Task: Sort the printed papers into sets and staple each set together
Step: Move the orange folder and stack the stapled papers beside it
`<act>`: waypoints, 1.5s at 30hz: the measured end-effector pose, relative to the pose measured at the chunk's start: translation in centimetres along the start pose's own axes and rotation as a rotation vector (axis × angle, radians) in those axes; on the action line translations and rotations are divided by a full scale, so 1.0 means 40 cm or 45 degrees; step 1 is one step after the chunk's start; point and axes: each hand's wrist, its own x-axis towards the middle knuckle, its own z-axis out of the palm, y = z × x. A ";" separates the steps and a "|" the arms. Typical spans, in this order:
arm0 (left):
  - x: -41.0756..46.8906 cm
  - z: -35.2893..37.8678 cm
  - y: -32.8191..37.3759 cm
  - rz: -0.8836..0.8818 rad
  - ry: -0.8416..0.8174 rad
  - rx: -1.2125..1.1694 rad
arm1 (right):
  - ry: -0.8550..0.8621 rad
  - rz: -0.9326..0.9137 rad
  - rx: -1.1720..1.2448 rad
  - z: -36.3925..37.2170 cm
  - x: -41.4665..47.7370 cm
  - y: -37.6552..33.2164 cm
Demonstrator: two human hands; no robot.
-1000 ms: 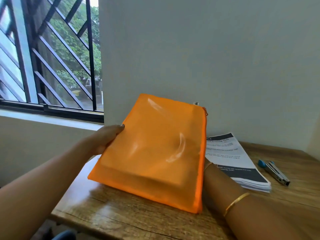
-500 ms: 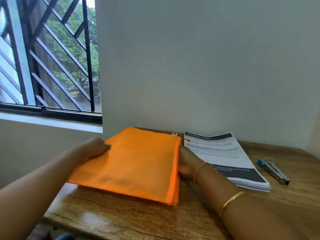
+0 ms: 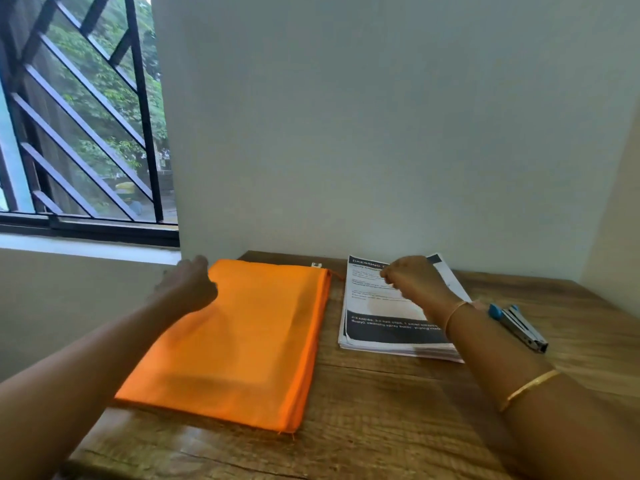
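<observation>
Sorting looked not yet begun: the stack of printed papers (image 3: 391, 330) lay whole and squared toward the far edge of the table (image 3: 381, 410), right of its middle, with the stapler (image 3: 519, 329) just beside it toward the right edge. An orange pouch (image 3: 242, 341) lay flat along the left edge, reaching almost from the far edge to the near one. The left hand (image 3: 188, 289) sat at the pouch's far left corner with its fingers curled, but blur hid whether it gripped the fabric or only rested there. The right hand (image 3: 415, 280) was over the far half of the stack, fingers bent downward and smeared by motion, so I could not tell whether it pinched the top sheet or held nothing. The step in hand was probably lifting off the first sheets. Done well, that meant peeling from a far corner with the fingertips and reading each dark heading before placing it. Separate piles belonged on the bare wood at the near edge, since the pouch left little room elsewhere, and the stapler had to stay within reach.
</observation>
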 end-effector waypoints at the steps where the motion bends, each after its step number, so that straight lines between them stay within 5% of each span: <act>1: -0.014 0.004 0.033 0.066 0.019 -0.018 | 0.031 -0.055 -0.114 -0.012 0.001 0.019; 5: -0.088 0.017 0.223 0.485 0.030 -0.237 | 0.072 -0.160 -0.440 -0.049 0.001 0.097; 10: -0.130 0.067 0.396 0.701 -0.259 -0.336 | -0.060 -0.022 -0.822 -0.039 0.014 0.147; 17: -0.130 0.134 0.467 0.685 -0.413 -0.251 | -0.297 0.181 -0.917 -0.008 -0.003 0.165; 30: -0.188 0.170 0.494 0.802 -0.148 -0.182 | -0.296 0.219 -0.898 0.000 -0.006 0.152; 39: -0.182 0.188 0.497 0.917 -0.232 -0.146 | -0.294 0.215 -0.881 0.000 -0.007 0.149; 42: -0.178 0.185 0.500 0.850 -0.260 -0.366 | -0.295 0.209 -0.878 -0.001 -0.008 0.149; 45: -0.155 0.186 0.505 0.413 -0.353 -0.936 | -0.313 0.215 -0.888 -0.001 -0.006 0.149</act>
